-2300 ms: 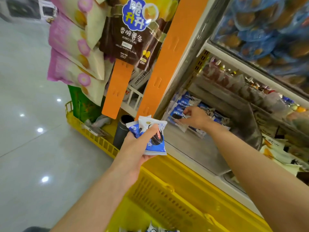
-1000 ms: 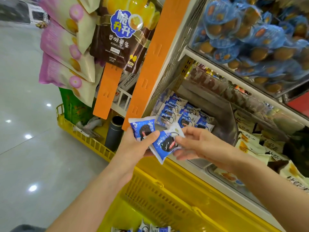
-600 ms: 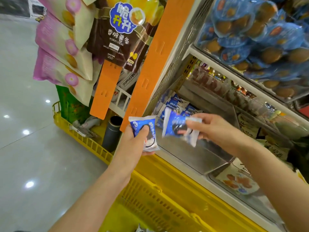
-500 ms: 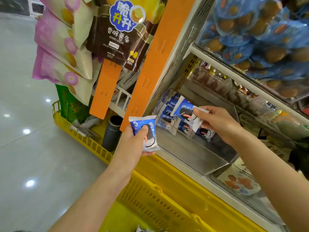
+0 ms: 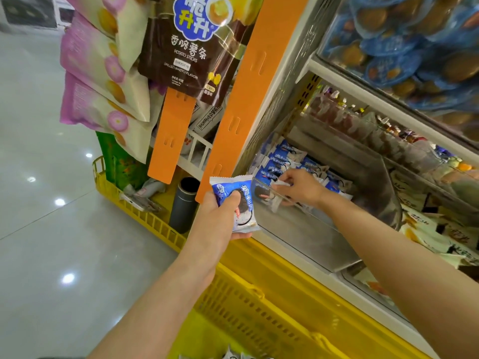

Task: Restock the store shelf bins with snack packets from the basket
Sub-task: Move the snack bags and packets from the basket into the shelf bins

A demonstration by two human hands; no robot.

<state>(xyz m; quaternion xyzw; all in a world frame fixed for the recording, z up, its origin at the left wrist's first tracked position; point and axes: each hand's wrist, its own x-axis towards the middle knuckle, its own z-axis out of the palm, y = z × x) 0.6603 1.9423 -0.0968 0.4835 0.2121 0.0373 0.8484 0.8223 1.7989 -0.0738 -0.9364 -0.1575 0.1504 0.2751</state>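
Right, over on the left, pink-and-cream snack bags (image 5: 103, 81) hang off the end display with a brown potato-sticks bag (image 5: 189, 47) beside them. None of that is part of this job. Lower down, a dark flask (image 5: 185, 203) stands in a yellow crate (image 5: 145, 216) on the floor.

Now the action. The left hand (image 5: 220, 221) is out in front of the shelf, fingers wrapped round a blue-and-white snack packet (image 5: 239, 200) with the thumb clamped across its face. That one waits outside, just beside the near corner of the bin. Below it, spare packets (image 5: 233, 354) peek from the yellow basket (image 5: 259, 314), so by the look of it there is plenty left to stock.

Next along is the clear shelf bin (image 5: 298, 239), with a row of matching packets (image 5: 280, 159) stood on edge along its back left side. The right hand (image 5: 300, 189) is inside it, reaching over the clear front wall, fingertips pinching the white sealed end of a second packet (image 5: 264, 196) at the front of that row.

This looks like the placing step. Done well, the packet gets tucked upright against the last one in line, label outward. Then comes a clean let-go so the row does not go over like dominoes, and the wrist lifts clear of the front wall coming out. Further right, the neighbouring bin of cream-and-yellow packets (image 5: 440, 237) is one to stay out of.
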